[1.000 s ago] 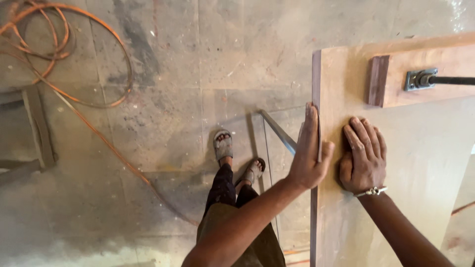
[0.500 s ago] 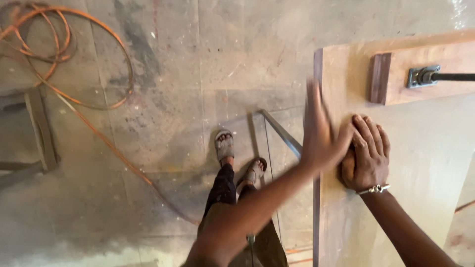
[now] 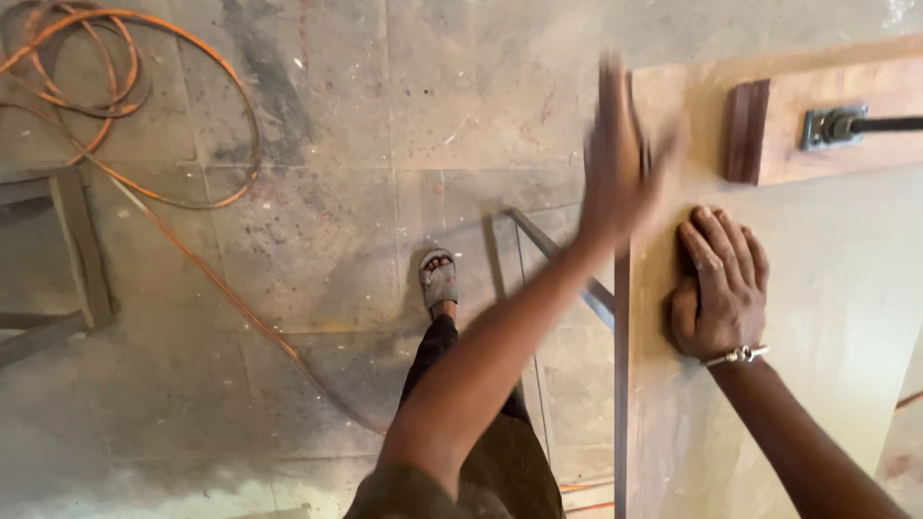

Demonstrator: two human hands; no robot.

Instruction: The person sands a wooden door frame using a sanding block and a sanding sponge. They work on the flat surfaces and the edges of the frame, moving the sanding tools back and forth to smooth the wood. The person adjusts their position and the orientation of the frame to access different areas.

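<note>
1. Board [image 3: 827, 317]: large pale wood panel lying flat, filling the right side of the view, dark edge band [image 3: 621, 384] along its left side. Looks stiff, broad and fairly heavy; smooth dusty face, likely slippery under a flat palm. Best hold, as I judge it, is at the left edge or by pressing down on the face.
2. Right hand [image 3: 723, 286]: palm down, fingers together and spread flat on the board face just inside the edge band. Pressing, not grasping anything. Metal bracelet [image 3: 735, 357] on the wrist.
3. Left hand [image 3: 620, 154]: motion-blurred, fingers extended, open and holding nothing, over the board's left edge near the top corner. Contact with the board: cannot tell from the blur.
4. Left forearm runs diagonally up from lower centre; right forearm comes in from the lower right.
5. Wood batten [image 3: 836, 120] with a metal bracket [image 3: 835, 125] and dark rod sits on the board's top end, apart from both hands.
6. Below: dusty tiled floor [image 3: 336, 192], sandalled foot [image 3: 439, 281], orange cable [image 3: 144, 135] coiled at upper left.
</note>
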